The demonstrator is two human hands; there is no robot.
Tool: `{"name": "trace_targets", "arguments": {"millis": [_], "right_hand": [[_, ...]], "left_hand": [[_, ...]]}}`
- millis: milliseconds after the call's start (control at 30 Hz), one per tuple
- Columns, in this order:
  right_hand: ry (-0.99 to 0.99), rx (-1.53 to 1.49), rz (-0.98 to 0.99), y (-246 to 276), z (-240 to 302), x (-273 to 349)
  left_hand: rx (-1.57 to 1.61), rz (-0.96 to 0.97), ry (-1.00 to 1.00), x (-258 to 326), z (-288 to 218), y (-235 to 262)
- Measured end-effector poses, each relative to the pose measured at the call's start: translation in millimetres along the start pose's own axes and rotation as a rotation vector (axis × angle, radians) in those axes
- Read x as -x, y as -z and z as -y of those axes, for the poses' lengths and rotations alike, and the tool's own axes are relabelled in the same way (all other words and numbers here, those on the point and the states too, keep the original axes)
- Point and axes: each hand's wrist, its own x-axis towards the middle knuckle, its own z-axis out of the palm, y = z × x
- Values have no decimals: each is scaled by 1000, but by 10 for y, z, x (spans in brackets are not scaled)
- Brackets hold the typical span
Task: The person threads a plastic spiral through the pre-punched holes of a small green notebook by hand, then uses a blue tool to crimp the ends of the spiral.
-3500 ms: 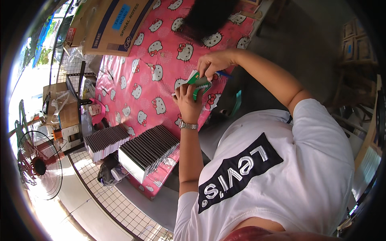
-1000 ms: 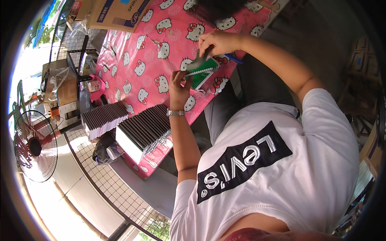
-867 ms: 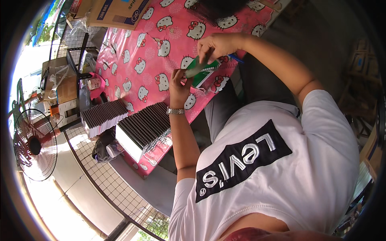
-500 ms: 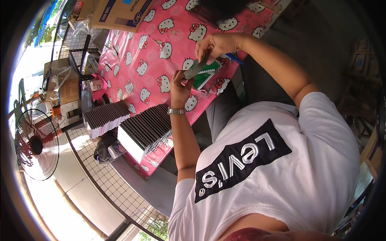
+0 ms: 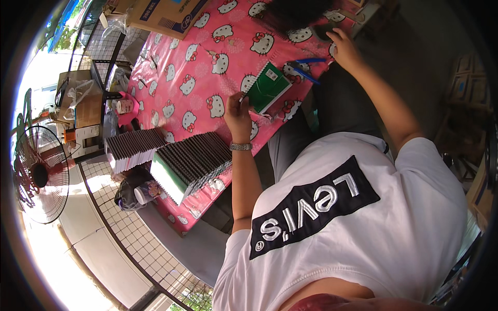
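Observation:
A green spiral-bound notebook (image 5: 267, 89) lies tilted near the table's front edge, its coil side toward the left. My left hand (image 5: 237, 113), with a metal watch on the wrist, is closed with its fingertips at the notebook's coiled corner. Out to the far right, my right hand (image 5: 346, 51) has its fingers apart beside a dark flat piece (image 5: 323, 32); whether they touch it I cannot make out. Blue-handled pliers (image 5: 307, 70) lie between the notebook and my right hand.
Two rows of stacked spiral notebooks (image 5: 192, 160) (image 5: 134, 147) stand at the table's left. A dark tangled mass (image 5: 293, 15) and a cardboard box (image 5: 168, 15) sit at the far side. A fan (image 5: 41, 175) stands left, near a pink container (image 5: 127, 109).
My right hand has left the notebook and moved away to the far right. The grey-green piece held between both hands no longer shows there, and the green cover is exposed.

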Motion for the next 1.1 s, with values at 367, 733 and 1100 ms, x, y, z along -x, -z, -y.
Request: {"name": "trace_targets", "arguments": {"millis": [367,733,1100], "right_hand": [[195,-43,297,37,780,219],[378,-734,185,310,1808,531],[442,-554,289,264,2053,510]], "left_hand": [[-238,-67,-132,103,85,-111],[-104,-127,-71,179,-28,-178],[-48,-147,-50,238,142,-103]]}}
